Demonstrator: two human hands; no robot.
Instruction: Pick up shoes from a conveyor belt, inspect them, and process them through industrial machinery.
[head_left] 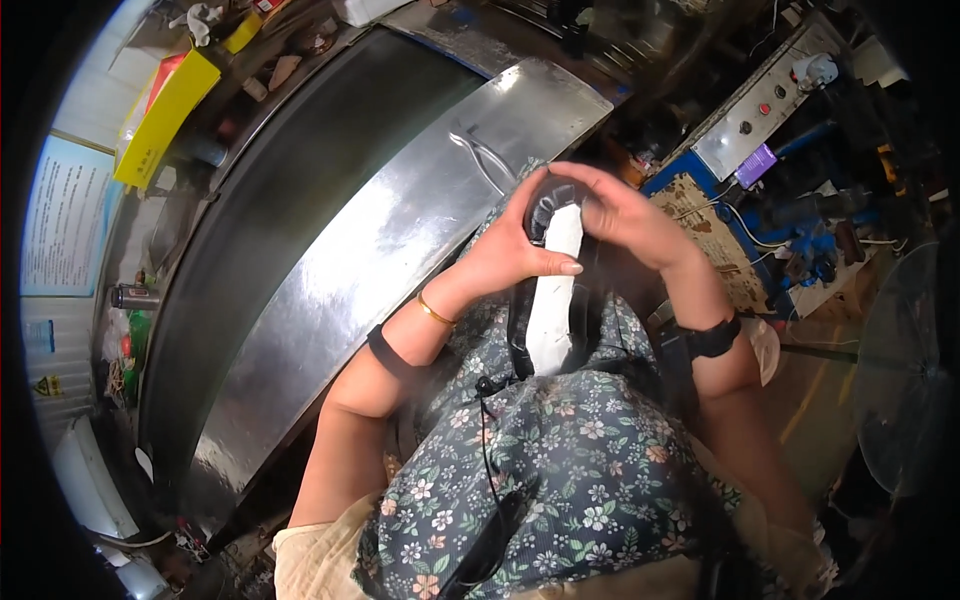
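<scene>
The left hand grips the toe end of a black shoe, thumb laid across its white sole, while the right hand clasps the opposite edge, fingers arching over the toe. We see the shoe upturned in front of a floral apron, its lower end seemingly braced there for steadiness, the sole kept in plain sight. Both forearms angle inward. Pincers (handy, we judge) lie on the metal bench.
</scene>
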